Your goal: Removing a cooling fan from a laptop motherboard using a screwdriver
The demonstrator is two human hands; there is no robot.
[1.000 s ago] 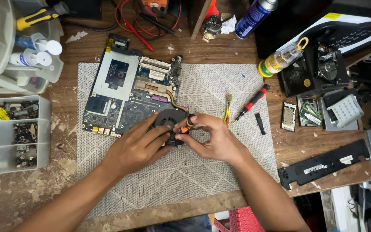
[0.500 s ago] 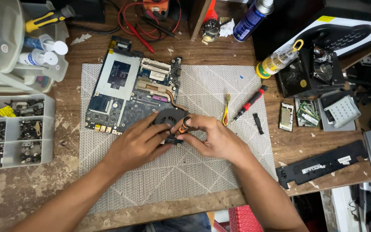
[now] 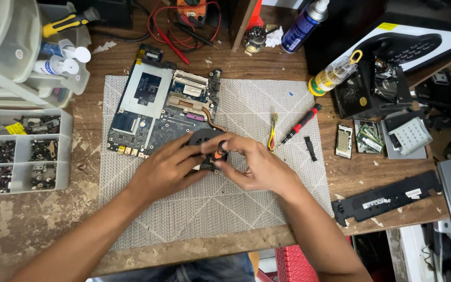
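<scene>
Looking down from the head camera: the right hand (image 3: 259, 166) pinches an orange-handled screwdriver (image 3: 219, 151) upright over a black cooling fan (image 3: 204, 138) at the laptop motherboard (image 3: 155, 107)'s lower right corner. The left hand (image 3: 165, 169), fingers curled, steadies the fan on the grey mat (image 3: 267, 104).
</scene>
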